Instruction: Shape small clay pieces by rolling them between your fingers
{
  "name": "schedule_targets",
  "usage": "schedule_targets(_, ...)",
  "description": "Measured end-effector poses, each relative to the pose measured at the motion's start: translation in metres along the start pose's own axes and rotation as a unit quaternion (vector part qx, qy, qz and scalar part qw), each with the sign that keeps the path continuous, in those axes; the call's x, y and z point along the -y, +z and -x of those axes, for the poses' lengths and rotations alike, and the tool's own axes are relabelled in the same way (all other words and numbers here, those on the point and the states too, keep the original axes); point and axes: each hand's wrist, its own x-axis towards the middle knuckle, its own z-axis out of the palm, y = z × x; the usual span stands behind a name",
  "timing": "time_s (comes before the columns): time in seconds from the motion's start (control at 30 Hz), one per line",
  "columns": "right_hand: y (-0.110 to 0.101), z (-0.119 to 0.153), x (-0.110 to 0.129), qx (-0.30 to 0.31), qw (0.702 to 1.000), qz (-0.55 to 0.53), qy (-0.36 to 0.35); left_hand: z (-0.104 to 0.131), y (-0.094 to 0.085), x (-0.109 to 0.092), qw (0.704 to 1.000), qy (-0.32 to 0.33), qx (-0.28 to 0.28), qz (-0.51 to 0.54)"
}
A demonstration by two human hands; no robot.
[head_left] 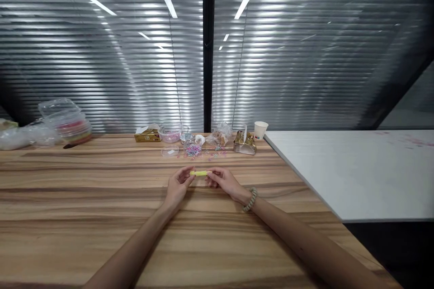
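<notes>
A short yellow strip [200,173] stretches level between my two hands, over the middle of the wooden table [101,216]. My left hand [179,184] pinches its left end between thumb and fingers. At the right end, my right hand [224,181] grips it the same way, with a beaded bracelet [250,199] on that wrist. Just beyond my hands lie small pink, purple and teal pieces [217,154], loose on the table. Behind them stands a clear container [193,148] of similar pieces, and a clear round lid [170,151] lies to its left.
Along the back edge are a gold tissue box [148,134], a clear bowl [170,133], crumpled plastic [221,134], a gold tissue pack [245,142] and a paper cup [261,130]. Stacked clear tubs [69,124] stand back left. A white table [359,171] adjoins on the right.
</notes>
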Motion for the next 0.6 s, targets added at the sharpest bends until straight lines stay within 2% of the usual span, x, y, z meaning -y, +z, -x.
schedule_targets(0.2,0.0,-0.001,-0.005,-0.016,1.0,-0.02,0.012,0.002,0.001,-0.005,1.0,-0.004,0.0,-0.017)
schedule_targets(0.43,-0.003,-0.003,-0.013,-0.029,0.999,-0.022,0.013,-0.002,0.0,0.001,1.0,-0.022,-0.001,-0.009)
schedule_targets(0.6,-0.002,-0.002,-0.011,-0.035,0.999,-0.024,0.022,-0.002,0.001,0.003,0.999,-0.032,-0.014,-0.005)
